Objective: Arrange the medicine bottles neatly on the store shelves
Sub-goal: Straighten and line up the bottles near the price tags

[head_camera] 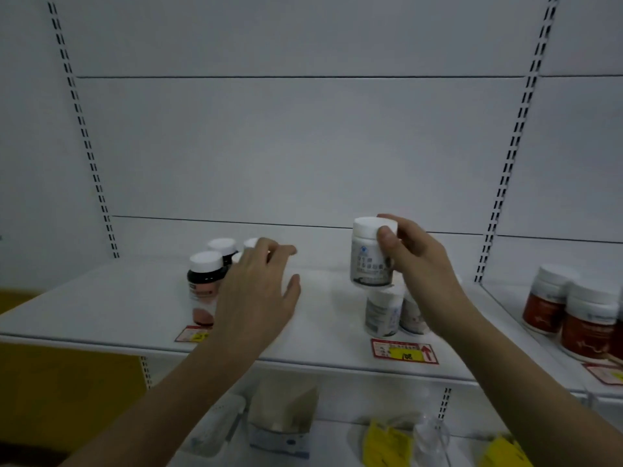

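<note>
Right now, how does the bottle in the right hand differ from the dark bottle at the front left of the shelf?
The held bottle is white with a grey label; the dark bottle has a pinkish label. The held bottle is lifted in the right hand; the dark bottle stands on the shelf beside the left hand. Both have white caps.

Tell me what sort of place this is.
Likely a pharmacy or shop aisle: white metal shelf on slotted uprights, red-and-yellow price tag on its edge, rows of white-capped medicine bottles.
</note>
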A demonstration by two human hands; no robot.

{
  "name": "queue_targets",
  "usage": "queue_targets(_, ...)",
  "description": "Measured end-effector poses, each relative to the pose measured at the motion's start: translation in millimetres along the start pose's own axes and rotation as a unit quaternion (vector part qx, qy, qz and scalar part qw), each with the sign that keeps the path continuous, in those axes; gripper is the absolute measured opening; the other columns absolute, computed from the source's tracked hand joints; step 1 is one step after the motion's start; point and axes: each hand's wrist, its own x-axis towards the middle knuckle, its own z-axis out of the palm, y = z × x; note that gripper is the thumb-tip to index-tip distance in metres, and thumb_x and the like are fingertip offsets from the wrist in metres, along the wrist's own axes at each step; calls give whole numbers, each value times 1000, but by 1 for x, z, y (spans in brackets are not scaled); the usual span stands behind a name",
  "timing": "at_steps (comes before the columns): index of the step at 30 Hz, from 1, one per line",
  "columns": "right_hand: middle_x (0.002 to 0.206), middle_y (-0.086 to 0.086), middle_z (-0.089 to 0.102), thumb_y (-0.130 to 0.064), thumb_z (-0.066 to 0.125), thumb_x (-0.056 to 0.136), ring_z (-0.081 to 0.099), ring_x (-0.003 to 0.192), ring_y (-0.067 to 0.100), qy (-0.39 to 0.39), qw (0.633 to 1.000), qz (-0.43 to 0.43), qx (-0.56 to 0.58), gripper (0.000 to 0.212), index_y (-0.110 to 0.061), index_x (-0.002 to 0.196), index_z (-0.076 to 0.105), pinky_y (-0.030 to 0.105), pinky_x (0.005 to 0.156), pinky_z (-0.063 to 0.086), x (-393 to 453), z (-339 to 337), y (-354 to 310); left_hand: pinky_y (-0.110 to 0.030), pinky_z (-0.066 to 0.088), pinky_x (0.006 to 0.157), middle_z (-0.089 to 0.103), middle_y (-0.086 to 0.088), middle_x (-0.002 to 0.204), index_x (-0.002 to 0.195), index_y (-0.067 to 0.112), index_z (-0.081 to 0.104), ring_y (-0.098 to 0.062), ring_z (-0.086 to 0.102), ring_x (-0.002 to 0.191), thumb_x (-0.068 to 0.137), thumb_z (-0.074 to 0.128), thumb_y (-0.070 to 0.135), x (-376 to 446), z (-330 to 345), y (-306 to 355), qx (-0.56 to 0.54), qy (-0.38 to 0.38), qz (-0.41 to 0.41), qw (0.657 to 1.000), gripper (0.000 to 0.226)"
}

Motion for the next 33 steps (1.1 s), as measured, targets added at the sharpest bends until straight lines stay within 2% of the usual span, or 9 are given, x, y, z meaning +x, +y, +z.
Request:
queue_targets(2, 114, -4, 69, -39, 56, 96, 65, 106, 12, 20, 1000, 11, 12, 31, -27, 123, 63, 25, 81, 57, 8, -18, 1, -39, 52, 72, 62, -2, 104, 112, 19, 62, -22, 59, 91, 87, 58, 32, -7, 17, 15, -44, -35, 14, 998, 29)
queue_targets(5, 115, -1, 69, -41, 58, 95, 65, 108, 17, 35, 998, 49, 5, 31, -26, 122, 63, 42, 92, 56, 26, -37, 9, -34, 46, 85, 56, 5, 118, 121, 27, 55, -16, 52, 107, 92, 49, 41, -18, 57, 30, -57, -164, -60, 983, 33)
queue_targets(9, 112, -4, 65, -37, 66, 92, 66, 103, 14, 23, 997, 60, -32, 38, -22, 126, 59, 39, 90, 57, 54, -50, 20, -35, 35, 96, 50, 6, 131, 129, 30, 49, -16, 44, 119, 94, 43, 49, -28, 102, 36, -27, -260, -123, 957, 40)
queue_targets(13, 116, 1, 59, -29, 72, 88, 63, 103, 17, -62, 988, 93, -105, 51, -21, 135, 53, 39, 92, 55, 85, -51, 28, -36, 30, 100, 50, 8, 135, 132, 30, 47, -16, 42, 123, 93, 38, 53, -34, 112, 31, -12, -263, -141, 954, 46)
queue_targets(20, 120, 10, 61, -20, 73, 86, 61, 106, 23, -246, 912, 166, -283, 45, -12, 127, 57, 36, 96, 52, 102, -39, 45, -37, 28, 100, 50, 8, 134, 130, 29, 50, -16, 42, 122, 92, 38, 52, -32, 107, 33, -17, -266, -146, 953, 46)
queue_targets(24, 124, 7, 61, -25, 70, 88, 61, 103, 15, -318, 859, 213, -340, 46, -13, 130, 55, 24, 81, 51, 99, -32, 45, -38, 28, 101, 50, 7, 133, 130, 29, 49, -17, 41, 121, 91, 39, 53, -32, 107, 31, -22, -266, -152, 952, 47)
queue_targets(26, 126, 6, 61, -27, 67, 90, 60, 101, 13, -316, 851, 216, -360, 46, -13, 132, 55, 24, 81, 50, 98, -30, 41, -39, 28, 100, 50, 6, 132, 129, 28, 50, -18, 41, 121, 91, 39, 53, -31, 107, 31, -25, -265, -151, 952, 47)
queue_targets(30, 132, 4, 58, -31, 58, 97, 55, 116, 21, -261, 858, 173, -407, 41, -11, 132, 58, 35, 99, 45, 89, -32, 28, -39, 29, 99, 50, 4, 132, 129, 27, 50, -20, 42, 121, 92, 38, 52, -32, 107, 29, -27, -263, -143, 954, 47)
queue_targets(33, 127, 4, 62, -30, 58, 97, 57, 107, 19, -183, 874, 126, -433, 33, -11, 124, 62, 31, 89, 43, 75, -40, 20, -39, 31, 98, 52, 2, 132, 129, 25, 52, -21, 44, 120, 92, 38, 50, -35, 110, 27, -28, -261, -134, 956, 46)
